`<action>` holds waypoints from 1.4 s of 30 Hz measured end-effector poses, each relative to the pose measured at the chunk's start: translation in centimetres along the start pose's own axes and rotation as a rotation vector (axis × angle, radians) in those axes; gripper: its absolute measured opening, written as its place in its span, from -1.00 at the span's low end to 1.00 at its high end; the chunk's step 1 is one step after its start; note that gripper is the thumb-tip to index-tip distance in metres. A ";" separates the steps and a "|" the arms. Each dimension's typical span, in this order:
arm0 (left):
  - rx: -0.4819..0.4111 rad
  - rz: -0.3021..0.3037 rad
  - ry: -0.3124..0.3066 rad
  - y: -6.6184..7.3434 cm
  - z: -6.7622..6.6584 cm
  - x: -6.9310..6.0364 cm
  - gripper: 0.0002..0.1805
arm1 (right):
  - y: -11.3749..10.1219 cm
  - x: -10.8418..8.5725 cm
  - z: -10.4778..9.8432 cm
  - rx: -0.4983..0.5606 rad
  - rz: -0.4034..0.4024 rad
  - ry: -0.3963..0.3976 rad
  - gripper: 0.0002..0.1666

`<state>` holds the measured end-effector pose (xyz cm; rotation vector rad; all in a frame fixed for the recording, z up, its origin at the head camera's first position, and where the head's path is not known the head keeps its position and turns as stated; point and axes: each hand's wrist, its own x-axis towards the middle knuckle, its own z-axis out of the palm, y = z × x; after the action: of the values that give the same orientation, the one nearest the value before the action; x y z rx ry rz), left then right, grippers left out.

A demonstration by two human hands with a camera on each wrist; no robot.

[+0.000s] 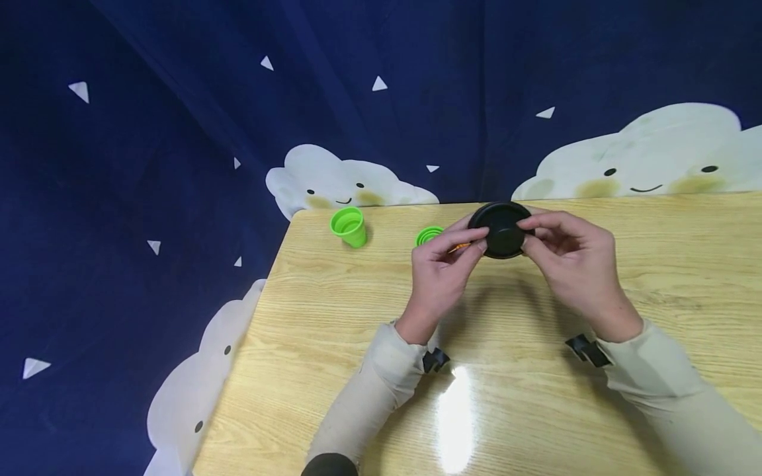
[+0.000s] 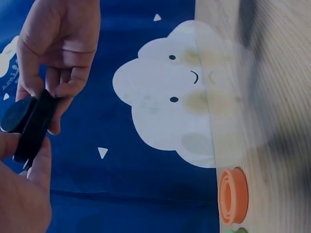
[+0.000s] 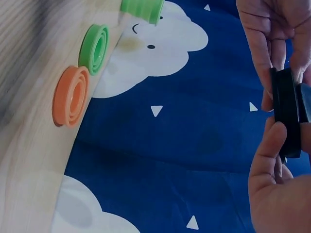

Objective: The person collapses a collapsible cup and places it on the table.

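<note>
Both hands hold a black collapsible cup up above the far side of the table. My left hand pinches its left rim between thumb and fingers, and my right hand pinches the right rim. Seen edge-on in the left wrist view, the black cup is a flat ring with a round part sticking out on one side. Behind the left hand sits a flattened orange collapsible cup, mostly hidden in the head view. Beside it lies a flattened green cup.
An extended green cup stands near the table's far left corner. The wooden table ends at a dark blue curtain printed with clouds and triangles. A black rounded object shows at the bottom edge.
</note>
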<state>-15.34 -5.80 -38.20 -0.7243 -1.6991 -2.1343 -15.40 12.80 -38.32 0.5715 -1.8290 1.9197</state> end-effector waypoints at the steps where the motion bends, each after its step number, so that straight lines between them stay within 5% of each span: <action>1: -0.002 0.014 0.002 -0.2 -0.1 0.0 -0.78 | -0.1 0.0 0.0 -0.012 -0.004 0.001 -0.73; 7: 0.079 0.047 -0.034 1.6 0.2 0.3 -0.76 | -0.6 0.1 0.4 -0.106 -0.063 -0.009 -0.72; 12: 0.224 0.072 -0.082 2.6 0.2 0.4 -0.78 | -0.6 0.6 0.6 -0.271 -0.199 -0.053 -0.72; 18: 0.379 0.168 -0.109 1.0 -0.3 0.4 -0.74 | -0.6 0.7 0.7 -0.425 -0.312 -0.038 -0.83; 29: 0.837 0.535 -0.105 0.1 -0.4 0.4 -0.65 | -0.7 0.5 1.8 -0.520 -0.482 0.056 -0.72; 42: 1.146 0.625 -0.089 0.2 0.0 0.0 -0.66 | -0.5 0.0 2.2 -0.789 -0.579 -0.045 -0.57</action>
<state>-15.27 -5.84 -38.06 -0.7900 -1.9805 -0.5406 -15.13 10.68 -37.77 0.7415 -1.9603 0.7358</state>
